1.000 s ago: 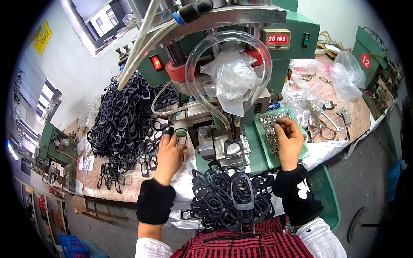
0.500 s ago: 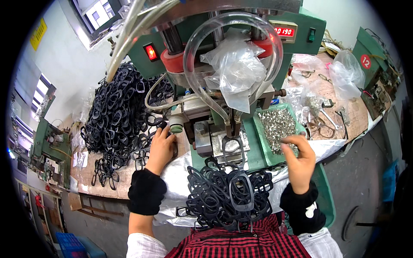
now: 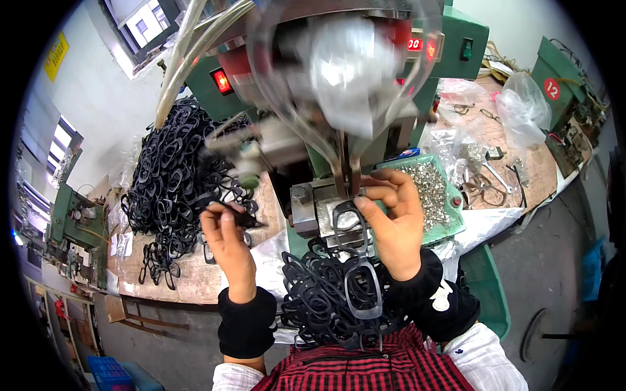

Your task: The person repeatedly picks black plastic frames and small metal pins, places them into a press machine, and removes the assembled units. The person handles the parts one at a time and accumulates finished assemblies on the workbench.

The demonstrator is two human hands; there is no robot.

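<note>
Sitting at a worn wooden worktop point(image 3: 189, 287), you are facing a green bench press machine point(image 3: 365, 98) with red lit indicators, its upper part blurred. Your right hand point(image 3: 391, 225) is pinching a black plastic eyeglass frame front point(image 3: 352, 225) between thumb and curled fingers, holding it against the grey metal fixture block point(image 3: 313, 205) under the machine's head. Your left hand point(image 3: 225, 238) is closing thumb and fingertips on another thin black frame piece point(image 3: 244, 220), lifted just above the worktop, beside the large heap of black frame fronts point(image 3: 169, 176) piling up to your left. A second tangle of black frames point(image 3: 326, 300) is lying in your lap area, just below both hands. A shallow green tray of small silvery metal parts point(image 3: 430, 189) is sitting just right of your right hand. Farther right, clear plastic bags point(image 3: 521, 107) and hand tools are lying on the worktop. Around you, more green machines are standing on a grey concrete floor point(image 3: 554, 260), with windows in the pale wall at left.
</note>
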